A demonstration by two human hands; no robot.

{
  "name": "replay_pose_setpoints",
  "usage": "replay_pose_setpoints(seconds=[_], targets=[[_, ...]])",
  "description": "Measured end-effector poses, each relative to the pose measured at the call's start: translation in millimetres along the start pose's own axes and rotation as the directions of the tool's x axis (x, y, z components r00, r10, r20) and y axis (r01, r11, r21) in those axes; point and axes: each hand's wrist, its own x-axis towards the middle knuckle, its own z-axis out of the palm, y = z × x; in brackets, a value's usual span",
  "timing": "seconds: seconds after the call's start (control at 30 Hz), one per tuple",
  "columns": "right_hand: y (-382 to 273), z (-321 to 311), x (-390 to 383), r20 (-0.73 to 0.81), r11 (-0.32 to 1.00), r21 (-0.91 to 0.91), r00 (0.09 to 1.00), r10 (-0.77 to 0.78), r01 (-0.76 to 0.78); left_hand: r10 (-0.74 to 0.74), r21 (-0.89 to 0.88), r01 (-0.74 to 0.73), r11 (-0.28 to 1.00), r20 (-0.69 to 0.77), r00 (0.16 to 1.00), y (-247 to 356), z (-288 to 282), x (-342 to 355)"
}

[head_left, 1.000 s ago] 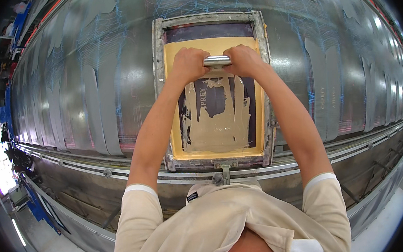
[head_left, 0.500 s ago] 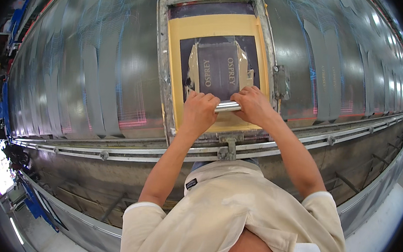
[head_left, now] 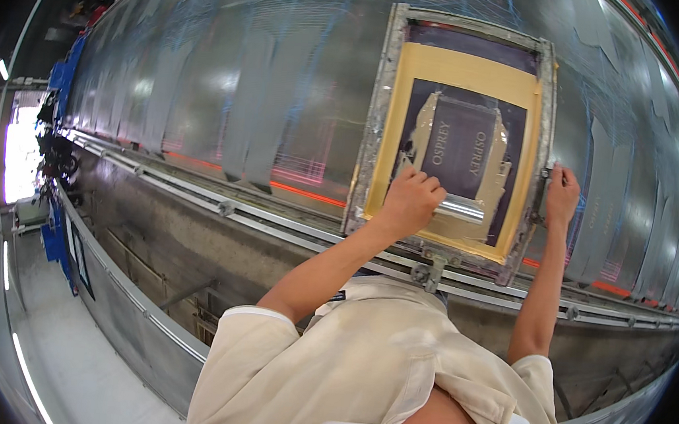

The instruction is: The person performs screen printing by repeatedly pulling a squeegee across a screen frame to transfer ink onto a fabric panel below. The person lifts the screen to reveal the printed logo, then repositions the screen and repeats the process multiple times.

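A silver squeegee bar [head_left: 462, 209] lies across the lower part of a printing screen with a dark mesh window [head_left: 461, 142]. My left hand [head_left: 416, 198] is closed round the squeegee's left end. Around the mesh runs yellow tape [head_left: 470, 66], inside a worn grey metal screen frame [head_left: 546, 109]. My right hand [head_left: 562, 196] is at the frame's right side, its fingers curled on the side bracket [head_left: 546, 173], which they mostly cover. Beige ink streaks [head_left: 423, 131] line both sides of the mesh's middle, with pale lettering between them.
The screen stands on a long grey print table [head_left: 315, 122] with grey strips and blue and pink marks. A metal rail [head_left: 291, 224] with clamps follows its near edge. A frame clamp [head_left: 430, 271] sits on the rail. Nearer is a trough [head_left: 186, 240].
My right hand has left the squeegee and moved to the frame's right side. My left hand still holds the squeegee. The screen now appears farther right in view.
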Motion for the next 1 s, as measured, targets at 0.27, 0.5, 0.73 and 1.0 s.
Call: replay_pose_setpoints(seconds=[0.27, 0.5, 0.73, 1.0], targets=[[-51.2, 71.3, -46.3, 0.003, 0.969, 0.221, 0.994, -0.111, 0.107, -0.09, 0.005, 0.091, 0.996, -0.113, 0.99, -58.1, -48.2, -44.6], [-194.2, 237.9, -133.6, -0.026, 0.904, 0.409, 0.992, -0.122, 0.122, -0.062, 0.13, 0.091, 0.987, -0.21, 0.976, -204.0, -114.8, -174.7], [-218.2, 261.3, -144.4, -0.022, 0.952, 0.304, 0.999, -0.034, 0.039, 0.001, 0.129, 0.027, 0.991, -0.209, 0.978, -236.2, -108.3, -229.5], [-214.6, 271.4, -141.4, 0.03, 0.987, 0.159, 0.999, -0.038, 0.033, 0.078, 0.153, -0.035, 0.988, -0.28, 0.957, -294.7, -123.3, -160.3]])
